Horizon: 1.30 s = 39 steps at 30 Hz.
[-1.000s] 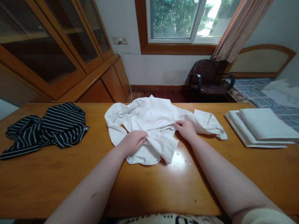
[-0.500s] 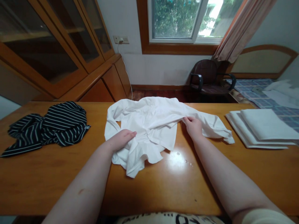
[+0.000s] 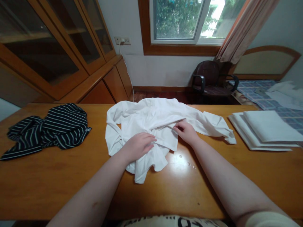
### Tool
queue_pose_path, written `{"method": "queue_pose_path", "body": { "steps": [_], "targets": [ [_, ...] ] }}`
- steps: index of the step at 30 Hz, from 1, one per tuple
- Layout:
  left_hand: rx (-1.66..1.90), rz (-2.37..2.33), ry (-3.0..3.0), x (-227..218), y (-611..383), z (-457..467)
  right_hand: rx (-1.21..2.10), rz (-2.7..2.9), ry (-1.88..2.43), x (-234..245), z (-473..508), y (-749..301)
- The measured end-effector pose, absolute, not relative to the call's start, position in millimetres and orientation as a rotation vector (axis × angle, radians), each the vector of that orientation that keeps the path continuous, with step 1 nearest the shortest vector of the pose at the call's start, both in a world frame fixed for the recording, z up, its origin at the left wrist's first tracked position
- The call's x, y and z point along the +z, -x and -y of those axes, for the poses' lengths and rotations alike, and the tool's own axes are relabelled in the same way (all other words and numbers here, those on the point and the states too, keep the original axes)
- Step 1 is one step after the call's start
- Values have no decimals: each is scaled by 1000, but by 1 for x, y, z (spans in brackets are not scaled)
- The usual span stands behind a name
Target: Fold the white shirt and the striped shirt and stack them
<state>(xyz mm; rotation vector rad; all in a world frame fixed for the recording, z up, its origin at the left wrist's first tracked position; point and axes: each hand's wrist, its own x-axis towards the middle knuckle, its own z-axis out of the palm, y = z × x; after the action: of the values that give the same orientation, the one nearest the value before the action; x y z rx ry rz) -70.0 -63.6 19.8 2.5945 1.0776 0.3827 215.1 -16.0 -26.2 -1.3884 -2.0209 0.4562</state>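
White cotton-like cloth forms the single long-sleeved shirt (image 3: 153,115), rumpled along the middle of the far edge of the wooden surface (image 3: 71,179). Two hands touch it: the left hand (image 3: 141,145) has its grip loosely spread over the fabric; whether the grip of the right hand (image 3: 186,131) pinches the cloth, I cannot tell. One black striped garment (image 3: 65,121) lies toward the far left corner, one folded white stack (image 3: 272,127) toward the far right.

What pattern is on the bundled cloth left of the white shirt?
The bundled cloth is black with thin white stripes, clearest in the head view.
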Motion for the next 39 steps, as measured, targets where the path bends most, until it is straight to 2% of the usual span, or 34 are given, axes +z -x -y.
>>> {"method": "queue_pose_path", "body": {
  "steps": [6, 13, 18, 22, 28, 33, 39],
  "targets": [
    [120, -1198, -2527, 1, 67, 57, 339, 2323, 1346, -26, 17, -210],
    [59, -1289, -2457, -1, 63, 55, 340, 2322, 1292, -22, 16, -207],
    [109, -1357, -2446, -6, 62, 54, 707, 2329, 1042, -13, 27, -205],
    [142, -1315, -2491, -7, 64, 53, 1007, 2216, 1056, -14, 32, -208],
    [211, -1160, -2553, -3, 63, 51, 536, 2094, 1098, -13, 29, -212],
    [280, -936, -2528, 6, 63, 53, 390, 2144, 1102, -13, 27, -210],
    [210, -634, -2270, 23, 63, 63, 379, 2219, 1425, -23, 24, -209]
  ]
}}
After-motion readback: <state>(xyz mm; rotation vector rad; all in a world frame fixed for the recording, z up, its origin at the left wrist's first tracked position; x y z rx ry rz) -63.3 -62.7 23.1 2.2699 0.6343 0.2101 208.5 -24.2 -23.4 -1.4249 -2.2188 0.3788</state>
